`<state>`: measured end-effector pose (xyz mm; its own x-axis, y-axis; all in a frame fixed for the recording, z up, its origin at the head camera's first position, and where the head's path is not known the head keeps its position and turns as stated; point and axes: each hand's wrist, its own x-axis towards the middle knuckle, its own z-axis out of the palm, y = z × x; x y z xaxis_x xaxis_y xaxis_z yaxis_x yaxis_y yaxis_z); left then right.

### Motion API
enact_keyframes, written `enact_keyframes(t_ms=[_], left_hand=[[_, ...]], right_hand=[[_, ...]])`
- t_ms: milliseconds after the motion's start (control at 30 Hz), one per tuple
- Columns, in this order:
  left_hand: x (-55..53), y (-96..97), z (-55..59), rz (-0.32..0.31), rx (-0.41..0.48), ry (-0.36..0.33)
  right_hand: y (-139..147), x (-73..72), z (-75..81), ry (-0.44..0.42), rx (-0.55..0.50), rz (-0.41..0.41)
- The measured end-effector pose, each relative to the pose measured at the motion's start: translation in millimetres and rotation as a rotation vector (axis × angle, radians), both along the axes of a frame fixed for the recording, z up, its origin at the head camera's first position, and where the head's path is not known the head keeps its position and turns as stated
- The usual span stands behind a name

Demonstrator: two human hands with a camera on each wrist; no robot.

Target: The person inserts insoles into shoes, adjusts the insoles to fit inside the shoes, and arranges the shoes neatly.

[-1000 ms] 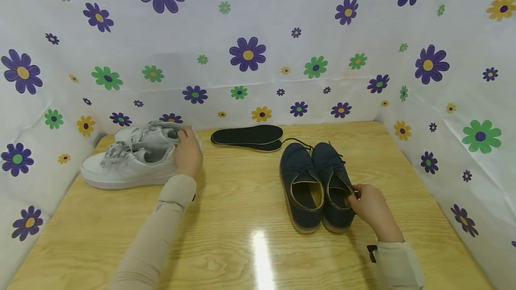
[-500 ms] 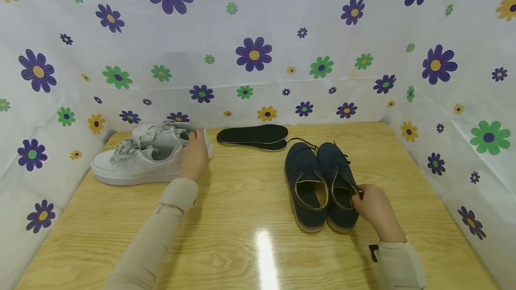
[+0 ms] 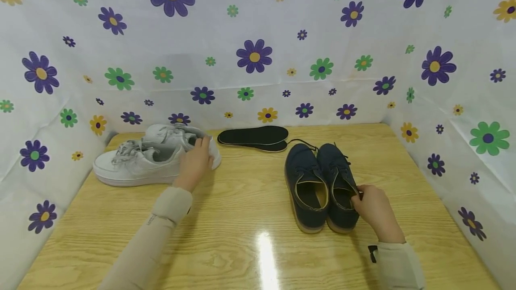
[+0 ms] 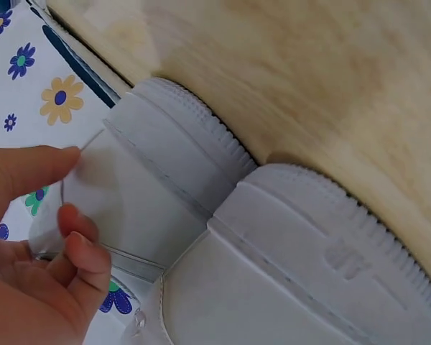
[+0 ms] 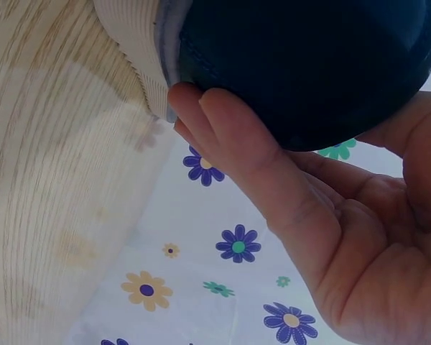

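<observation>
Two white lace-up sneakers lie side by side at the left, toes pointing left. My left hand [image 3: 196, 163] grips the far sneaker [image 3: 157, 133] at its heel, fingers over the collar. In the left wrist view, the thumb presses the back of that sneaker's heel [image 4: 129, 194], and the near sneaker [image 4: 258, 287] lies alongside. At the right stands a pair of navy lace-up shoes, heels toward me. My right hand [image 3: 376, 209] pinches the collar of the right navy shoe [image 3: 342, 222]. The left navy shoe [image 3: 300, 160] stands close against it.
Two black insoles [image 3: 252, 135] lie overlapped at the table's back edge, between the pairs. A dark lace [image 3: 302, 140] trails toward them from the navy shoes. Flower-print cloth [image 3: 258, 21] walls in the back and both sides of the wooden table [image 3: 225, 236].
My left hand has moved right with the far white sneaker, sliding it past the near one. The right hand keeps its hold on the navy shoe. The head view has shifted slightly.
</observation>
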<state>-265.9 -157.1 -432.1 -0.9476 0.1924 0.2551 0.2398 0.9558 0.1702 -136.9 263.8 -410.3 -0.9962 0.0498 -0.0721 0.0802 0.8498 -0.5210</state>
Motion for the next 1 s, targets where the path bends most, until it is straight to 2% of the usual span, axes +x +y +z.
enact_keyframes(t_ms=[100,367,567,800,1000], left_hand=[[7.8,1.0,-1.7,-0.059,0.014,0.044],[31.5,11.3,-4.1,-0.172,0.043,0.107],[46.3,20.9,-10.0,-0.221,0.036,0.15],[65.1,34.1,-14.7,-0.238,0.046,0.173],[79.3,43.2,-15.5,-0.279,0.032,0.253]], right_hand=[[0,0.5,-0.9,-0.001,0.004,0.001],[0,1.7,-1.6,0.009,0.001,0.004],[0,0.1,-1.5,0.009,0.003,0.0],[0,0.3,-1.8,0.008,0.025,0.004],[-1,1.8,0.0,0.013,0.019,0.001]])
